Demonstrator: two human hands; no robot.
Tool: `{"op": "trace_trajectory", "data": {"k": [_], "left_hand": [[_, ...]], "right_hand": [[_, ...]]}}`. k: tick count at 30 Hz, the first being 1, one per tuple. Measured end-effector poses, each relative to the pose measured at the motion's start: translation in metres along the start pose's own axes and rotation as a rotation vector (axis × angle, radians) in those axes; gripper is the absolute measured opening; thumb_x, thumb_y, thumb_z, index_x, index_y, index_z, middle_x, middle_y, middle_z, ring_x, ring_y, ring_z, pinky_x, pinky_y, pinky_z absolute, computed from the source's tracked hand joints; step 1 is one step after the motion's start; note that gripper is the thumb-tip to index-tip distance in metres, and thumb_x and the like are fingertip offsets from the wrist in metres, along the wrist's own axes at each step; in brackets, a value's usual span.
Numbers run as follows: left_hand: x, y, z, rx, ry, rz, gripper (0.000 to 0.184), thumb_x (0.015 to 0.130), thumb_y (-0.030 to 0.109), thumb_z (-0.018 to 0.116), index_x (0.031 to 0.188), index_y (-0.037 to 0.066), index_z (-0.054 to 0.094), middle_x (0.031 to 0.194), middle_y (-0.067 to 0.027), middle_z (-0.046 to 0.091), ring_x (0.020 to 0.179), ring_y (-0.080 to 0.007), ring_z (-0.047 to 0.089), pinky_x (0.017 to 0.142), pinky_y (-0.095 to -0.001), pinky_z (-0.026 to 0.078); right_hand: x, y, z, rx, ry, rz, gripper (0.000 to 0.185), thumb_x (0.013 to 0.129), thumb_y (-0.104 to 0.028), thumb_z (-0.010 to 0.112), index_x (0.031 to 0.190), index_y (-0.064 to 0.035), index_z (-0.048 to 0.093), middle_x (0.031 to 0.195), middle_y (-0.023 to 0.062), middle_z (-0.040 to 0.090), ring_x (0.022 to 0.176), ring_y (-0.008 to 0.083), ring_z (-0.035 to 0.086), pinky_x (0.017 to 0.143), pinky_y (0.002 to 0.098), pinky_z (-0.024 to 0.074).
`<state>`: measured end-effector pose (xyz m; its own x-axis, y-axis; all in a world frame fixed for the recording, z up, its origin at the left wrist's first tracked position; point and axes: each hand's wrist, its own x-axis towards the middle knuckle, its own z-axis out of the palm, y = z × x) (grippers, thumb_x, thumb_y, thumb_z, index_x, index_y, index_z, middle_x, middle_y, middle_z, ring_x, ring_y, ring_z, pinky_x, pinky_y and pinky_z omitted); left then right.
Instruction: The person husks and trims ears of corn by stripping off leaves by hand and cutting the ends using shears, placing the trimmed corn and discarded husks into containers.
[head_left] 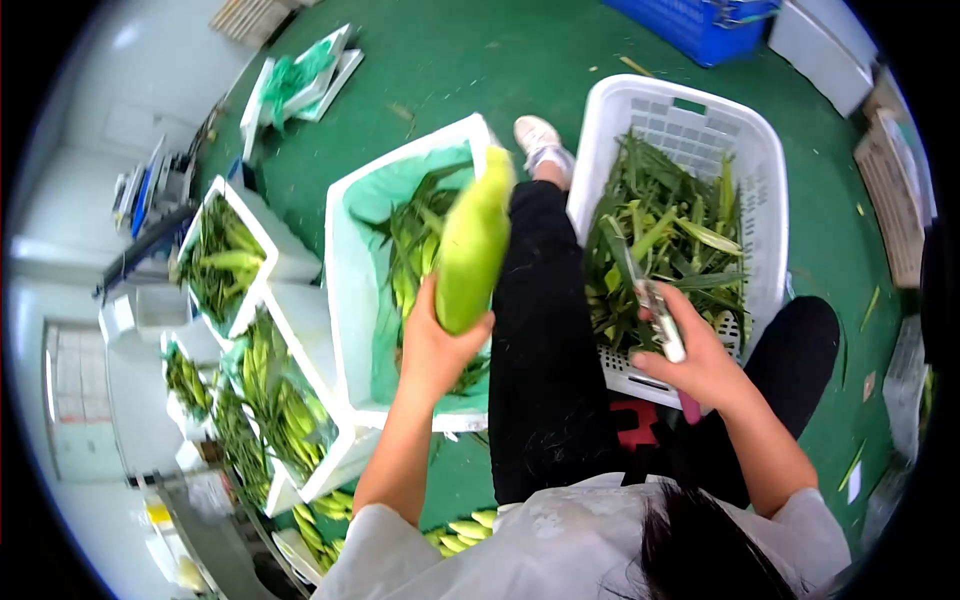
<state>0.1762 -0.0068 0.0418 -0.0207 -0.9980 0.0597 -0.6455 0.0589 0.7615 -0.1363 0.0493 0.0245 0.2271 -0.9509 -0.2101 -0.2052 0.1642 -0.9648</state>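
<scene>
An ear of corn in its green husk point(472, 250) is in my left hand point(440, 345), its narrow end pointing up and away from me. It hangs over the right side of a white foam box point(337, 260) lined with green plastic, which holds leaves and husked ears. My right hand point(695, 355) is wrapped round a cutting tool point(660, 320) with a pale and red handle, its blade pointing up and left. Below it stands a white plastic basket point(765, 200) filled with cut green leaves and husk pieces point(680, 215).
More foam boxes point(300, 330) with corn and leaves stand at the left. Loose ears point(465, 535) lie on the green floor point(440, 70) near my body. A blue crate point(690, 25) is at the top right, and foam lids point(300, 90) lie at the upper left.
</scene>
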Motion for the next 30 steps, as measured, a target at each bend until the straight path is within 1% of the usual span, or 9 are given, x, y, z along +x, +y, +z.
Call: {"op": "trace_trajectory", "data": {"k": [5,8,12,13,16,21,22,26,30], "left_hand": [[-0.022,0.067,0.034,0.228,-0.281,0.105,0.062,0.071,0.02,0.08,0.126,0.008,0.053,0.101,-0.02,0.068,0.093,-0.0387,0.066,0.079,-0.0405,0.054],[-0.017,0.084,0.05,0.25,-0.414,0.091,0.062,0.069,0.019,0.081,0.124,0.007,0.054,0.099,-0.0165,0.07,0.091,-0.0314,0.07,0.079,-0.0356,0.053],[-0.004,0.093,0.065,0.345,-0.538,0.233,0.059,0.07,0.021,0.081,0.122,0.008,0.055,0.099,-0.0181,0.069,0.091,-0.035,0.068,0.079,-0.0381,0.053],[0.001,0.094,0.069,0.331,-0.55,0.291,0.059,0.07,0.02,0.08,0.122,0.008,0.055,0.099,-0.0178,0.069,0.091,-0.0364,0.067,0.079,-0.0394,0.053],[0.015,0.109,0.075,0.442,-0.509,0.526,0.06,0.066,0.014,0.081,0.121,0.011,0.058,0.101,-0.013,0.067,0.092,-0.0334,0.066,0.077,-0.0378,0.052],[0.03,0.137,0.108,0.386,-0.48,1.144,0.065,0.058,0.008,0.08,0.121,0.015,0.061,0.105,-0.0072,0.065,0.096,-0.03,0.064,0.08,-0.0404,0.049],[0.031,0.138,0.123,0.345,-0.452,1.249,0.067,0.057,0.007,0.079,0.121,0.016,0.061,0.106,-0.0064,0.065,0.097,-0.0298,0.063,0.081,-0.0413,0.048],[0.021,0.152,0.157,0.555,-0.287,0.907,0.073,0.07,0.001,0.072,0.139,0.011,0.049,0.141,-0.0195,0.044,0.132,-0.0367,0.042,0.107,-0.0528,0.034],[-0.001,0.078,0.199,-0.127,-0.547,0.432,0.055,0.087,0.013,0.065,0.139,0.003,0.049,0.144,-0.0194,0.046,0.134,-0.0319,0.043,0.107,-0.0447,0.038]], "right_hand": [[-0.001,-0.016,-0.025,-0.335,0.141,-0.187,0.085,0.07,-0.031,0.081,0.137,0.003,0.04,0.125,0.0218,0.05,0.122,0.0378,0.047,0.105,0.0427,0.0374],[-0.014,0.009,-0.034,-0.224,0.206,-0.132,0.078,0.07,-0.026,0.079,0.134,0.0019,0.044,0.118,0.0205,0.055,0.114,0.0362,0.054,0.1,0.0406,0.0428],[-0.038,0.035,-0.039,-0.096,0.205,0.11,0.038,0.074,-0.02,0.076,0.098,0.0005,0.057,0.079,0.0095,0.063,0.07,0.0247,0.063,0.068,0.0346,0.0525],[-0.047,0.055,-0.036,0.301,0.176,0.18,0.024,0.08,-0.014,0.072,0.091,-0.0033,0.053,0.069,0.0021,0.057,0.057,0.0118,0.057,0.055,0.0274,0.048],[-0.075,0.058,-0.047,0.548,0.262,0.334,0.015,0.083,-0.013,0.069,0.088,-0.0043,0.058,0.07,0.0028,0.059,0.06,0.0123,0.059,0.055,0.0282,0.0501],[-0.094,0.041,-0.078,1.036,-0.089,0.191,0.073,0.089,-0.053,0.063,0.128,0.0063,0.047,0.108,0.0236,0.064,0.082,0.0301,0.068,0.066,0.044,0.0581],[-0.103,0.029,-0.078,1.191,-0.189,0.153,0.072,0.087,-0.044,0.068,0.133,0.0058,0.044,0.109,0.0233,0.064,0.085,0.0299,0.068,0.07,0.045,0.0583],[-0.121,0.001,-0.068,0.965,0.211,0.235,0.072,0.075,-0.017,0.079,0.135,0.0009,0.045,0.117,0.0122,0.061,0.106,0.021,0.06,0.094,0.0335,0.0491],[-0.13,0.043,-0.051,0.363,0.587,0.086,0.067,0.075,-0.015,0.081,0.129,-0.0002,0.045,0.115,0.0092,0.06,0.105,0.0161,0.056,0.094,0.0323,0.0453]]}}
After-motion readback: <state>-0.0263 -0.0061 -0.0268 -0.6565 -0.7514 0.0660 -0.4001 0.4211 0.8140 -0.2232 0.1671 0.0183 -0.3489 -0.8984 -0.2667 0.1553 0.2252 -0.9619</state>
